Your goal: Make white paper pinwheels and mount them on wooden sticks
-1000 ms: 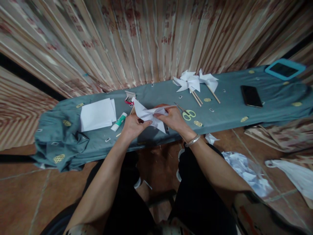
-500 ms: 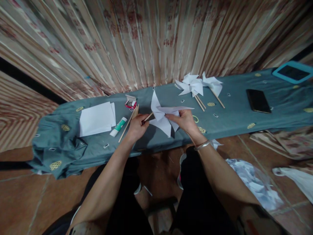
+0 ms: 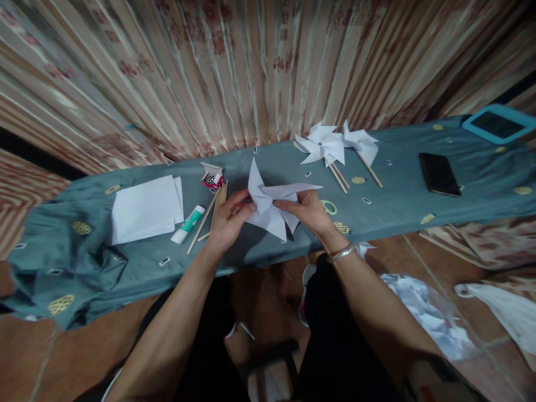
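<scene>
A white paper pinwheel is held above the blue-grey cloth of a long narrow table. My left hand grips its left side near the centre. My right hand pinches its right side, with a metal bangle on that wrist. Just left of my left hand lie several wooden sticks, a glue stick and a small red box of pins. A stack of white paper sheets lies further left.
Two finished paper pinwheels on sticks lie at the back right. Yellow-handled scissors peek out behind my right hand. A black phone and a blue-cased tablet lie far right. Paper scraps in a bag sit on the floor.
The pinwheel was turned from lying flat to standing with one blade up. A wooden stick seen in my left hand half a second ago no longer shows there. The view shifted slightly.
</scene>
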A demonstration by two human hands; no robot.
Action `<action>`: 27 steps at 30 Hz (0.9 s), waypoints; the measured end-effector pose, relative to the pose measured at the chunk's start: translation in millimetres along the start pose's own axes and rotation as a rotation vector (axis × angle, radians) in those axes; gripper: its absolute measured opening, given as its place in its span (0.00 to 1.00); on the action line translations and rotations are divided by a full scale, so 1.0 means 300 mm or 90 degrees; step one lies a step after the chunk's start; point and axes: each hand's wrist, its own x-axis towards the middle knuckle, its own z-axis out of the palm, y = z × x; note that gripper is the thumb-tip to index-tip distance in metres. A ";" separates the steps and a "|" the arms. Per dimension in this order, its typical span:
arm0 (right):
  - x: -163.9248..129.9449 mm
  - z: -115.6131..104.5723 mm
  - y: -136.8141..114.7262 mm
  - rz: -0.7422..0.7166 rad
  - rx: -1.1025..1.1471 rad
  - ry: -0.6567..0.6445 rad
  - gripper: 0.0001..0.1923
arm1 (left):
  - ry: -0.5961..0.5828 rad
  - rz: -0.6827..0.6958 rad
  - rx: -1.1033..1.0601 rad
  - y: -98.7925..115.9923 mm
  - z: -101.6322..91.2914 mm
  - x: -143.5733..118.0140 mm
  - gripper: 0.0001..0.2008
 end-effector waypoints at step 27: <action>0.010 0.060 -0.010 0.031 -0.095 -0.026 0.21 | 0.109 -0.127 -0.178 -0.041 0.039 0.025 0.11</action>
